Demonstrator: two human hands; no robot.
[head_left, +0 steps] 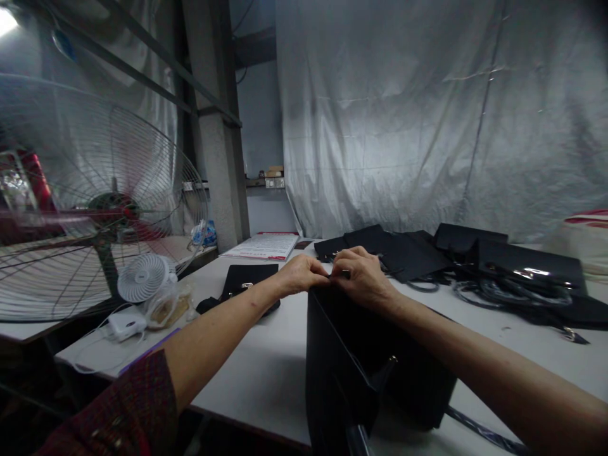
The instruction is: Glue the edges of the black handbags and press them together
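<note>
A black handbag [361, 361] stands upright on the white table [266, 367] in front of me. Both hands meet at its far top edge. My left hand [301, 273] is closed in a pinch on the rim of the bag. My right hand [361, 275] is closed too, fingers curled over the same rim, with a small metal part showing between the two hands. What the fingertips grip besides the rim is too small to name.
A large wire-cage fan [90, 202] and a small white fan [141, 277] stand at the left. A small black pouch [247, 278] lies beyond my left arm. Black bag pieces and straps [498, 272] pile at the back right. A silver sheet [427, 114] hangs behind.
</note>
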